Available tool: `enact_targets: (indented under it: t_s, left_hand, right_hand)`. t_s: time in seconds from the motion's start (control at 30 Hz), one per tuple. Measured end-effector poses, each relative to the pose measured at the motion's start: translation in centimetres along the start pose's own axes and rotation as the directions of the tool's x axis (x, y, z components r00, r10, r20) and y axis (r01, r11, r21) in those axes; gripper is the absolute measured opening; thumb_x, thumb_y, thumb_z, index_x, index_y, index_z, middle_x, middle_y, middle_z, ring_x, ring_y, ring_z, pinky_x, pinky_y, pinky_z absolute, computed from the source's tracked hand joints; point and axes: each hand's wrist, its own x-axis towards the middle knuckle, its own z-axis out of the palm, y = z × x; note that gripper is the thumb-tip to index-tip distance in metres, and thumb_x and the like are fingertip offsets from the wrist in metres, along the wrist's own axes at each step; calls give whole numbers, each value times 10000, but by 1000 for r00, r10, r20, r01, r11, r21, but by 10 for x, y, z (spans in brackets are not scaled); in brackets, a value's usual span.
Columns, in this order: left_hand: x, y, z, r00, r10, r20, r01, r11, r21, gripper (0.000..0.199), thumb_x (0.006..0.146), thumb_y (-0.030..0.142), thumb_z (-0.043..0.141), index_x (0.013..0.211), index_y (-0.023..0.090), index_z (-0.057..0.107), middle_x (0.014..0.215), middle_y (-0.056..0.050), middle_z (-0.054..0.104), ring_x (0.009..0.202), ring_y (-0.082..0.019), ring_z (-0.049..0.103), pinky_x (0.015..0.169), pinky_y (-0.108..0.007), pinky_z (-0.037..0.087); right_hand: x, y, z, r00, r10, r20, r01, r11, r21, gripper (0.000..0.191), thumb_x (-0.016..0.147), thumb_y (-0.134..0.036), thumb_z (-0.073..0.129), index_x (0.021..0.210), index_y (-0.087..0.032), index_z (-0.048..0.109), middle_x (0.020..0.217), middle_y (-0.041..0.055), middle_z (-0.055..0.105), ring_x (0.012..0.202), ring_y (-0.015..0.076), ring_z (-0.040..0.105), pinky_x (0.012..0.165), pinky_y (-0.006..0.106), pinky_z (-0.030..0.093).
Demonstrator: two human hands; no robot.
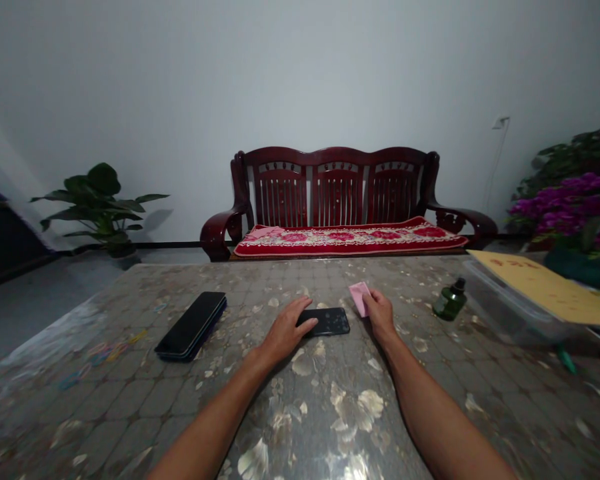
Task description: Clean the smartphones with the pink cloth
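A black smartphone [330, 321] lies flat on the table with its long side running left to right, and pale specks show on its right part. My left hand [287, 327] grips its left end, thumb along the near edge and fingers at the far edge. To the right of the phone, my right hand [380, 312] pinches a small folded pink cloth [360, 298], held apart from the screen. A small dark green bottle [450, 301] with a black top stands further right, touched by neither hand.
Stacked black phones [193, 325] lie at the left, beside scattered coloured bands [111, 350]. On the right stands a clear plastic box [505, 310] with a yellow sheet [550, 287] on top. A patterned cover lies over the table [300, 407]; a wooden bench [337, 190] stands behind.
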Motion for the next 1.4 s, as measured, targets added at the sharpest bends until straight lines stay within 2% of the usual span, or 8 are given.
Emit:
enact_targets:
  t_s: [0.2,0.33,0.47,0.7,0.77,0.83,1.0,1.4]
  left_hand:
    - [12,0,-1,1000,-23,-3,23,1000,9,499,949,384,525,1401,176,560,1505,-119,523,1444,-279,415,1216,-491,287]
    - [11,-21,-14,989,-16,147,7,998,65,684,858,446,667,1465,181,497,1572,-134,429,1501,-322,301,1235,-517,222]
    - [3,-38,-24,961,-2,276,-21,997,80,885,706,439,813,1487,201,471,1579,-153,411,1466,-360,355,1213,-516,262]
    - [-9,-47,-22,970,29,240,-37,999,30,684,740,308,772,1384,198,570,1445,-137,560,1355,-313,490,1171,-455,335]
    - [-9,-45,-21,979,29,201,-32,999,8,666,730,281,770,1364,204,580,1400,-128,591,1316,-307,521,1147,-447,362]
    - [-8,-43,-21,986,27,167,-26,1000,-9,673,713,263,775,1356,209,581,1362,-126,612,1276,-308,547,1119,-449,387]
    - [-7,-42,-19,991,17,134,-13,999,-31,727,681,270,794,1367,198,566,1314,-140,630,1231,-323,569,1093,-471,405]
    - [-8,-39,-17,995,-8,100,12,999,-33,717,677,276,794,1355,194,578,1316,-138,632,1223,-335,576,1083,-466,422]
  right_hand:
    - [-1,-2,0,999,32,-14,-32,998,49,460,657,-493,584,885,-126,742,745,20,688,679,186,563,604,254,412]
    - [-2,-8,-1,998,64,-21,-62,995,81,478,651,-533,602,870,-127,726,716,15,672,629,170,544,568,249,400]
    - [-4,-16,0,995,95,5,-95,992,87,516,644,-585,639,858,-124,726,677,20,666,585,164,535,535,249,388]
    - [-15,-35,5,999,-23,49,29,994,-109,428,705,-565,698,867,-177,777,807,46,734,752,208,594,686,286,437]
    - [-22,-43,7,978,-186,97,209,902,-377,294,804,-488,651,869,-239,794,896,41,752,876,228,592,796,313,427]
    - [-29,-51,9,929,-290,230,370,711,-598,231,884,-371,588,893,-275,798,954,35,756,943,236,579,856,329,393]
    - [-41,-62,19,837,-145,528,537,408,-738,224,930,-255,573,954,-258,795,971,63,754,947,234,600,816,312,364]
    - [-42,-73,26,745,-3,667,634,315,-706,329,941,-131,470,1045,-176,779,1000,120,697,955,229,620,773,281,375]
